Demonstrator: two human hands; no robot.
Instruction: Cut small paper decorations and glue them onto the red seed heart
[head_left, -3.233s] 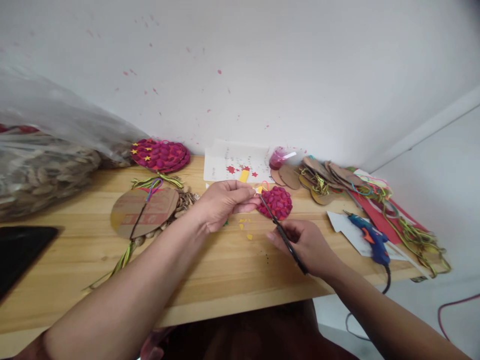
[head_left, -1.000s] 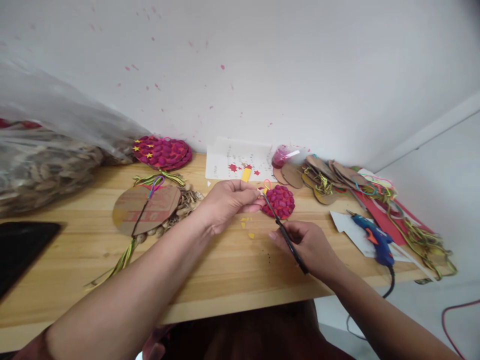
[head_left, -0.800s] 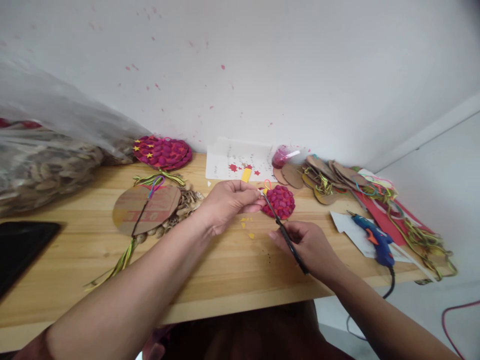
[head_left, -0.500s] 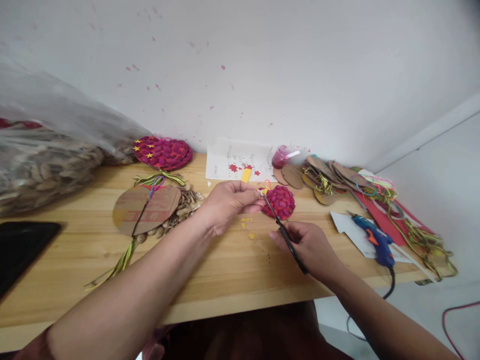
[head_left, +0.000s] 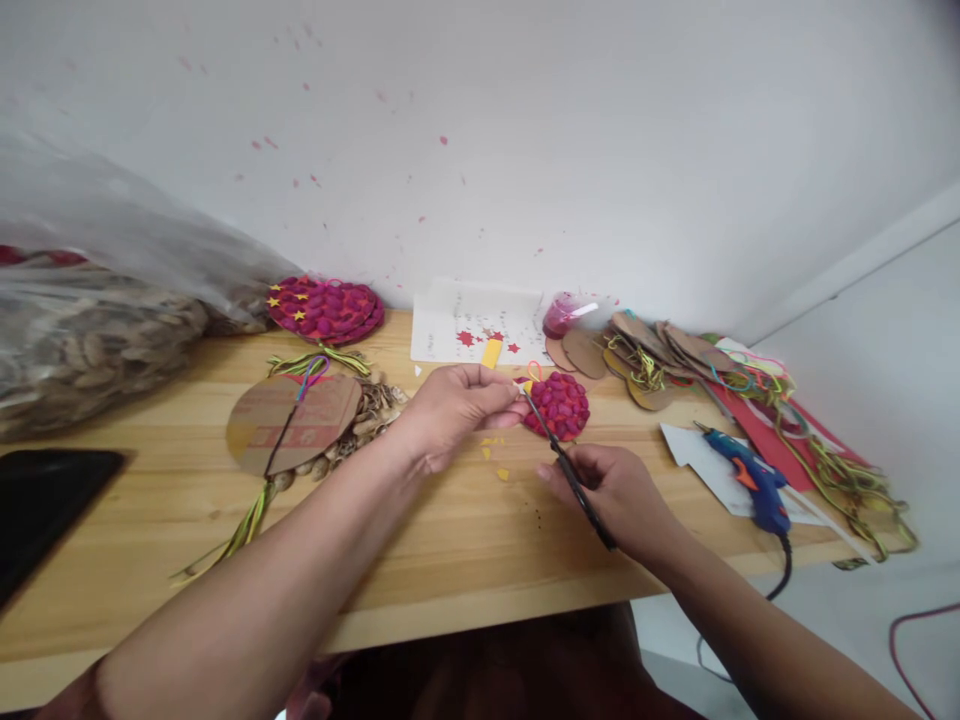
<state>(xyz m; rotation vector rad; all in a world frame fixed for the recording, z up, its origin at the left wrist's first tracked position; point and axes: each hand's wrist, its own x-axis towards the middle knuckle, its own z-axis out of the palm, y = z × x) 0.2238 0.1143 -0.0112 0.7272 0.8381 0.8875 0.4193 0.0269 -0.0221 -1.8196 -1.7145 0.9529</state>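
Note:
My left hand [head_left: 469,405] pinches a small piece of yellow paper [head_left: 527,386] between thumb and fingers. Black scissors [head_left: 568,468] are in my right hand [head_left: 611,490], their blades pointing up and left to the yellow piece. Just behind the blades lies a round decoration covered in magenta shells [head_left: 562,405], with a pink loop on top. Yellow scraps [head_left: 502,473] are scattered on the wooden table below my left hand. A yellow strip [head_left: 492,352] and several red stars [head_left: 466,339] rest on a white sheet [head_left: 439,335] at the back.
Left are stacked magenta decorations [head_left: 330,308], a cardboard disc [head_left: 300,415], a plastic bag of shells [head_left: 105,340] and a black device [head_left: 52,500]. Right are a blue glue gun [head_left: 757,485], cardboard pieces [head_left: 664,345], and tangled cords [head_left: 847,480]. A cup of magenta paint [head_left: 559,318] stands behind.
Both hands keep nearly the same place, with the scissor blades still at the yellow paper. The view has shifted very slightly.

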